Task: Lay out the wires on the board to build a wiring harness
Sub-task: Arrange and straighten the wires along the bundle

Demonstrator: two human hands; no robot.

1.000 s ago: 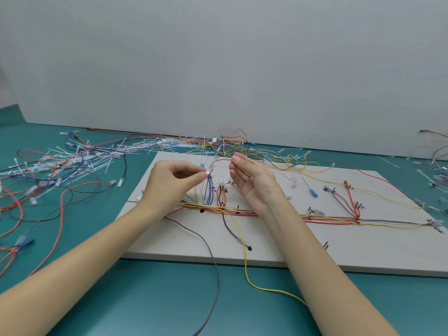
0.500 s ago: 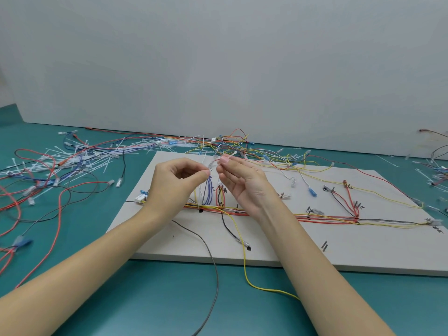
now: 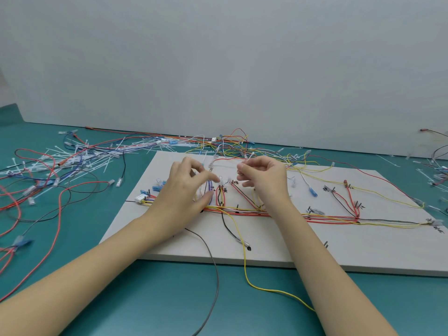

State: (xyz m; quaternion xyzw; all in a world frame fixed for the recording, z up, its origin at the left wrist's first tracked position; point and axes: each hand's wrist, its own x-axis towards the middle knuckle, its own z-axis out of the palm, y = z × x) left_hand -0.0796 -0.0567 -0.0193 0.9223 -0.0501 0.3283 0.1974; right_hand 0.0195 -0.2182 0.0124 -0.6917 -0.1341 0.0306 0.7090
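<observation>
Teal tabletop (image 3: 145, 299) against a plain grey wall (image 3: 218, 57), with the white board (image 3: 363, 251) flat in the middle and most wires (image 3: 278, 213) bundled across it. Since a moment ago the hands have spread apart: left hand (image 3: 184, 190) hangs loose and holds nothing, right hand (image 3: 264, 175) pinches a thin wire end (image 3: 225, 164).

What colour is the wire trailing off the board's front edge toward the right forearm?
Yellow wire, clearest in the head view.
</observation>
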